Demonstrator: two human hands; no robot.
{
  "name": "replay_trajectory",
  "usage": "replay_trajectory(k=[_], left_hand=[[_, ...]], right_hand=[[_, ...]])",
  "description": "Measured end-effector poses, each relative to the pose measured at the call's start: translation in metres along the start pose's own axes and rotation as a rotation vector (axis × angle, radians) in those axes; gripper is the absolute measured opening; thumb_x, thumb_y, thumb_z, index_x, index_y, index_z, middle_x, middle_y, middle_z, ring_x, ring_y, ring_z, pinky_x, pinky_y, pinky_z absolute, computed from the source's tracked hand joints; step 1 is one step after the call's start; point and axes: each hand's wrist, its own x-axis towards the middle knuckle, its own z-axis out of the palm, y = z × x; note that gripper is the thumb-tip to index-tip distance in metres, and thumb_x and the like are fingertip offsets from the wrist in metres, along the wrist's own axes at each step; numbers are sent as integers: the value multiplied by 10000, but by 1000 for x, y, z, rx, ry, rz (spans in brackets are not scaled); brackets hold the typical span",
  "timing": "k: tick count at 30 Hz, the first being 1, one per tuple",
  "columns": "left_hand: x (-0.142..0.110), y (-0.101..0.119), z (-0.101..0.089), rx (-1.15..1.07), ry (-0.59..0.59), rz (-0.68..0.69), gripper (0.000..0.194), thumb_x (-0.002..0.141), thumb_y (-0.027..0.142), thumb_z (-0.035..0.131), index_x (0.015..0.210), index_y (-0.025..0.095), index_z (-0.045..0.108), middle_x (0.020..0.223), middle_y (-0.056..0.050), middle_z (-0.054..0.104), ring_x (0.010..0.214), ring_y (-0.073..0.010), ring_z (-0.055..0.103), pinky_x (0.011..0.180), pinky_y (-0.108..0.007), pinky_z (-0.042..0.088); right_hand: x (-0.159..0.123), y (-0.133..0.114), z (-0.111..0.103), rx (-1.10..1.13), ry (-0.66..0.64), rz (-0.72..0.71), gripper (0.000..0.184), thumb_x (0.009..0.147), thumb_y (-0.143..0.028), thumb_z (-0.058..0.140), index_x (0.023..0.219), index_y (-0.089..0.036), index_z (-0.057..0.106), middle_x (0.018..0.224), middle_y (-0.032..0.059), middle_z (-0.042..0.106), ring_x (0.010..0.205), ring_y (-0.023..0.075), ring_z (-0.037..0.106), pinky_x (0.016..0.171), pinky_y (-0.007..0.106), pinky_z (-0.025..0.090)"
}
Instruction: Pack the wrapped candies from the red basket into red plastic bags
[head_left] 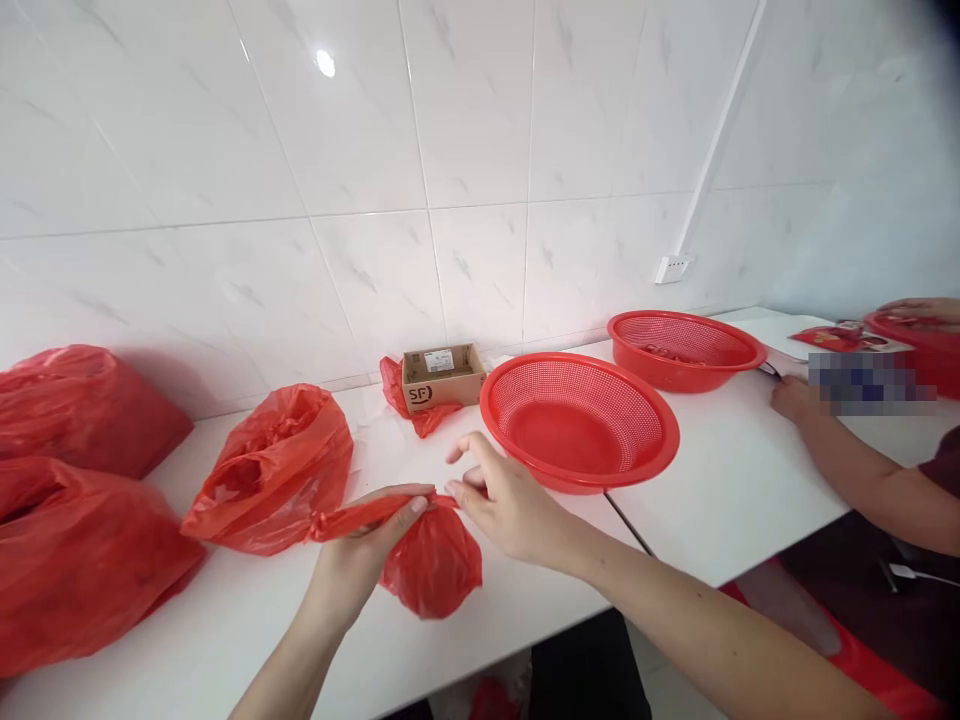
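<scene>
Near the front edge of the white counter (pixel 720 470), we see a small red bag (pixel 435 570), rounded as if filled, its neck drawn together at the top. The left hand (pixel 360 545) has thumb and fingers pinching that neck, with loose plastic trailing off to the left. At the other side, the right hand (pixel 514 505) has its index finger raised and bent and the rest curled toward the thumb; we cannot tell whether they grip the plastic. As we judge it, the gathering is done but the neck is not secured: we make out no finished knot. To the left, an open-mouthed red bag (pixel 274 480) lies beside 2 bulkier bags (pixel 82 570). Beyond the hands, we find a cardboard box (pixel 454 392), a near red basket (pixel 566 435) and a farther red basket (pixel 679 378) holding red pieces, with a co-worker's hand (pixel 795 398) just beside it.
</scene>
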Motion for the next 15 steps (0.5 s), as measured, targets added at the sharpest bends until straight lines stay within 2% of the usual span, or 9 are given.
replay_trajectory(k=[3,5,7,8,11,13,15], left_hand=[[-1,0,-4,92,-129,134,195,770,394,723,867,225,707,1024,-78,658,958,-245,646,775,-350,552],[-1,0,-4,197,-206,242,152,819,367,671,857,220,679,998,-82,631,940,-240,641,709,-333,558],[-1,0,-4,325,-264,331,118,861,335,620,877,221,645,971,-74,622,906,-221,638,709,-329,547],[-1,0,-4,375,-281,360,102,875,321,601,894,224,626,961,-65,624,870,-203,637,708,-323,538],[-1,-3,-5,392,-274,367,85,902,297,563,965,240,553,945,-35,621,789,-166,627,660,-291,508],[0,-8,-4,352,-230,357,80,914,282,535,970,245,491,930,-19,600,760,-155,622,621,-276,496],[1,-15,-1,353,-132,397,74,909,243,512,932,246,441,910,-5,574,739,-150,622,604,-272,496]], right_hand=[[-3,10,8,-63,-77,28,179,886,-216,518,1058,-251,479,600,-77,522,565,124,495,562,249,375],[2,18,10,-73,-2,-52,249,842,-183,575,1077,-247,519,858,-6,649,766,151,589,691,289,456],[9,26,12,-8,33,-159,339,825,-114,558,1134,-249,522,1089,34,650,958,163,604,845,323,475],[12,29,13,47,9,-193,379,825,-81,529,1164,-250,511,1115,36,646,996,156,604,886,324,473],[15,35,20,180,-88,-172,401,826,-47,479,1174,-247,488,970,9,663,912,135,636,854,304,498],[13,35,28,195,-62,-112,349,820,-66,504,1119,-244,491,897,-3,651,838,139,635,785,295,510],[10,33,38,207,-26,-66,304,815,-81,521,1068,-246,485,827,-20,626,773,139,622,721,283,507]])
